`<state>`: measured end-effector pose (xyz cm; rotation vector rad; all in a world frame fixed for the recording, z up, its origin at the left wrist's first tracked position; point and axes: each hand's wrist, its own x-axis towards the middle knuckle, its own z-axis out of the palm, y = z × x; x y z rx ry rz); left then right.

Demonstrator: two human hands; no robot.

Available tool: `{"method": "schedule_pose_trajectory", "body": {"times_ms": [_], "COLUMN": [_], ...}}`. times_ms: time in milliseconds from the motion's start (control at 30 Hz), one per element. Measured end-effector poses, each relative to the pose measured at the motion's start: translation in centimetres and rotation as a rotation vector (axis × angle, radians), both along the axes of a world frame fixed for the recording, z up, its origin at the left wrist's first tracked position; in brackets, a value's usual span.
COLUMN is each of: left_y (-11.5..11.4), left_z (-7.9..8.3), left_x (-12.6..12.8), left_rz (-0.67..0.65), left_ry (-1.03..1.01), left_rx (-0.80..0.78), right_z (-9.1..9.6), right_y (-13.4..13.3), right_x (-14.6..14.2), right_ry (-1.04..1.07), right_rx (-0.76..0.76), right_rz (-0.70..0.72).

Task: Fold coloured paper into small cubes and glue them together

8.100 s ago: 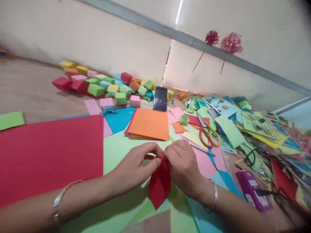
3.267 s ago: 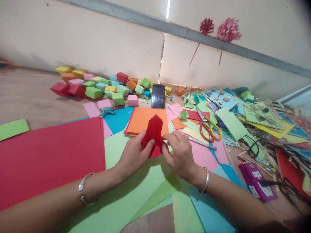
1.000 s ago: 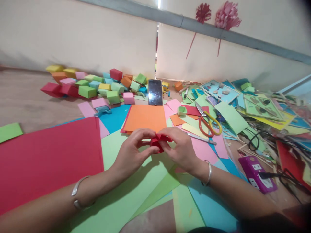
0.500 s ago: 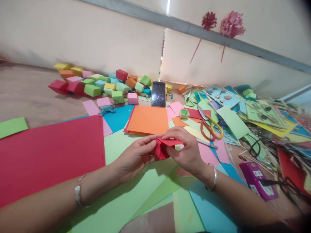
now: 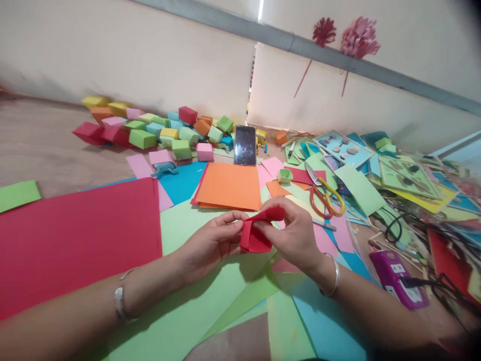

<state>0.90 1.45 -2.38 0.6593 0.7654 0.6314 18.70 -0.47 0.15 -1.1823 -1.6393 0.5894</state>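
A folded piece of red paper (image 5: pixel 256 234) is held just above the light green sheets (image 5: pixel 195 306) in the middle. My left hand (image 5: pixel 212 243) pinches its left side with thumb and fingers closed. My right hand (image 5: pixel 295 233) grips its right side, fingers curled over the raised top flap. The paper is puffed open into a small pocket shape.
A big red sheet (image 5: pixel 75 235) lies left, an orange stack (image 5: pixel 229 185) behind the hands. A phone (image 5: pixel 245 144) leans near a pile of coloured paper boxes (image 5: pixel 158 133). Scissors (image 5: pixel 325 195), cards and a purple power strip (image 5: pixel 396 278) crowd the right.
The red paper stood upright as a pointed shape, then was folded down small. In the last half second its flap lifted and the piece opened wider between both hands.
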Motion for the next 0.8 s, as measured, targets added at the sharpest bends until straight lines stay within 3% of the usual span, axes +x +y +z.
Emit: {"method": "schedule_pose_trajectory", "body": {"times_ms": [133, 233, 333, 600, 800], "left_y": [-0.1, -0.5, -0.7, -0.6, -0.2], "left_z": [0.8, 1.5, 1.8, 1.6, 1.7], "left_x": [-0.2, -0.3, -0.2, -0.2, -0.3], "left_rz": [0.029, 0.045, 0.040, 0.025, -0.079], "left_ry": [0.243, 0.487, 0.570, 0.534, 0.304], "left_rx": [0.399, 0.736, 0.882, 0.927, 0.548], "right_z": [0.1, -0.2, -0.6, -1.2, -1.5], "right_y": [0.0, -0.1, -0.3, -0.6, -0.6], "right_x": [-0.1, -0.2, -0.4, -0.4, -0.4], "right_ry": [0.027, -0.005, -0.034, -0.217, -0.304], "right_rx": [-0.184, -0.237, -0.212, -0.047, 0.121], "right_rz": [0.014, 0.048, 0.084, 0.111, 0.123]}}
